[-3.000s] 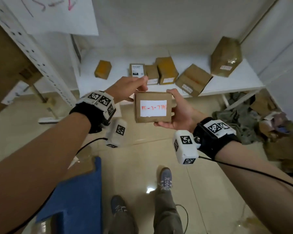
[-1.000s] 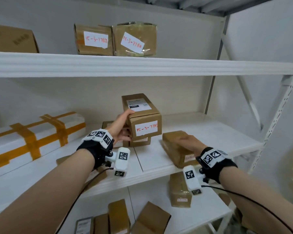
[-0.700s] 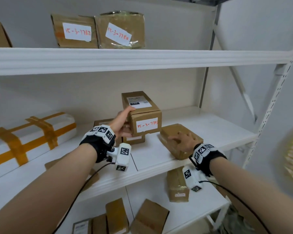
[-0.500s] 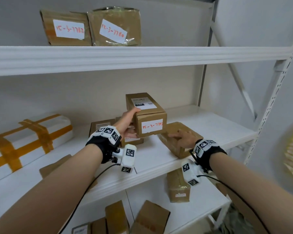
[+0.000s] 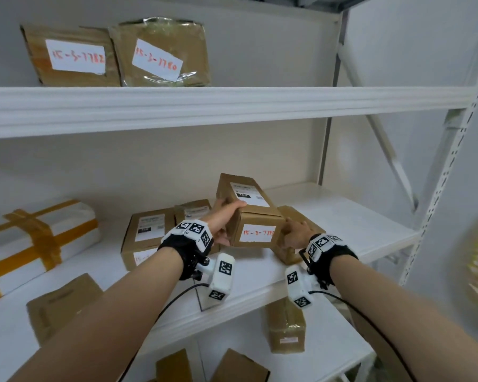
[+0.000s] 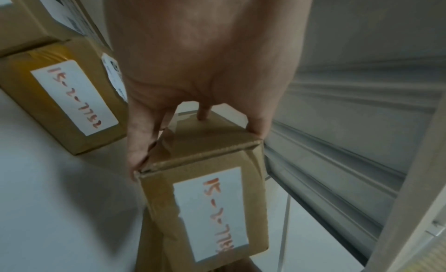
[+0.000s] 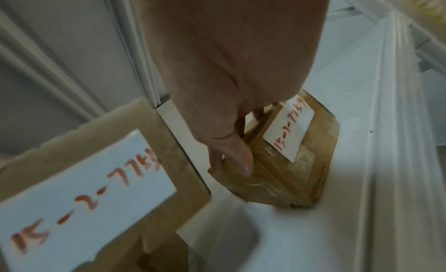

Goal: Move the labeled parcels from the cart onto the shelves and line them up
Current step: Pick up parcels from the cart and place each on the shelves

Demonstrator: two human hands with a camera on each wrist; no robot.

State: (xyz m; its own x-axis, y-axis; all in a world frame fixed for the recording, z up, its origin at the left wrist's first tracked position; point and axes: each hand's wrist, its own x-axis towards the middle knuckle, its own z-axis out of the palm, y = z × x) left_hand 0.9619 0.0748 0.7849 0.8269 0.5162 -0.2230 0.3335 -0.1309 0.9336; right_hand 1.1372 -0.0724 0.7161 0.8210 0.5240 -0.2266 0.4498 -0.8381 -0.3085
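My left hand (image 5: 225, 221) (image 6: 193, 123) grips a long brown parcel (image 5: 255, 216) (image 6: 210, 200) by its left side and top, holding it tilted just over the white middle shelf (image 5: 342, 216). A white label with red handwriting faces me on its front end. To its right, my right hand (image 5: 294, 232) (image 7: 236, 142) holds a tape-wrapped parcel (image 5: 288, 212) (image 7: 289, 161) that lies on the shelf, thumb on its face and fingers over its edge. The held parcel (image 7: 84, 190) nearly touches the taped one and hides part of it.
Two labeled parcels (image 5: 75, 56) (image 5: 163, 53) stand on the upper shelf (image 5: 232, 106). Left of my hands lie two more parcels (image 5: 147, 232) (image 5: 193, 213), a white package with orange tape (image 5: 34, 238) and a flat box (image 5: 61, 307). A parcel (image 5: 286, 329) stands on the lower shelf.
Three seconds ago both hands held the parcel over the floor. Since one second ago my left hand has carried it lower and rightward beside the taped parcel, which my right hand keeps hold of.
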